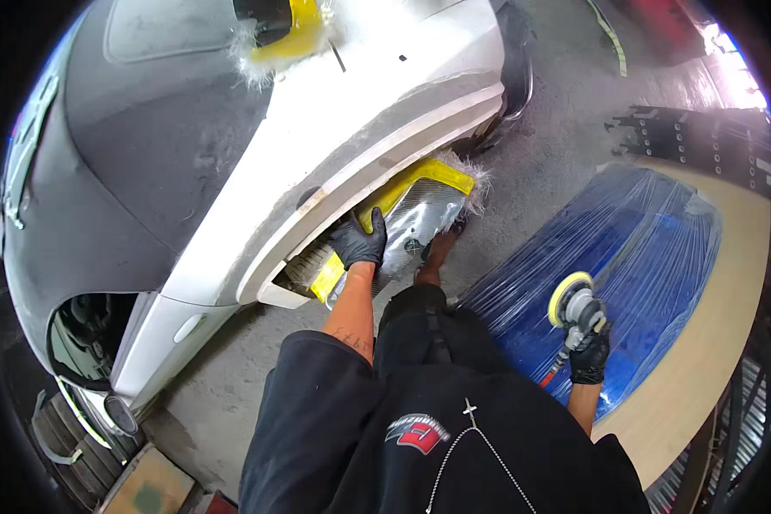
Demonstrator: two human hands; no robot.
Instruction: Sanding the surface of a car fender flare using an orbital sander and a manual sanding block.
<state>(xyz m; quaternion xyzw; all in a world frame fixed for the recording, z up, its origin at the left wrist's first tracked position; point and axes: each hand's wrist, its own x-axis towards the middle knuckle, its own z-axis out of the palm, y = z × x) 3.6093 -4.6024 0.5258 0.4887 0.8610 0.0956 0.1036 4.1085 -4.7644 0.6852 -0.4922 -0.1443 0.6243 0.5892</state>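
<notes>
A panel of silvery carbon weave, with yellow edges and frayed white fibres, sits against the white car's wheel-arch flare. My left hand, in a black glove, grips that panel by its upper edge, with the thumb over the yellow strip. Its other fingertips are partly hidden. In my gloved right hand is a round orbital sander with a yellow-rimmed pad and an attached hose, held over a blue panel covered in wrinkled clear plastic film.
The car fills the upper left, with another yellow-edged fibre piece on top. A pale board lies under the blue panel, with a perforated black part behind it. Wooden boxes stand at the lower left on the concrete floor.
</notes>
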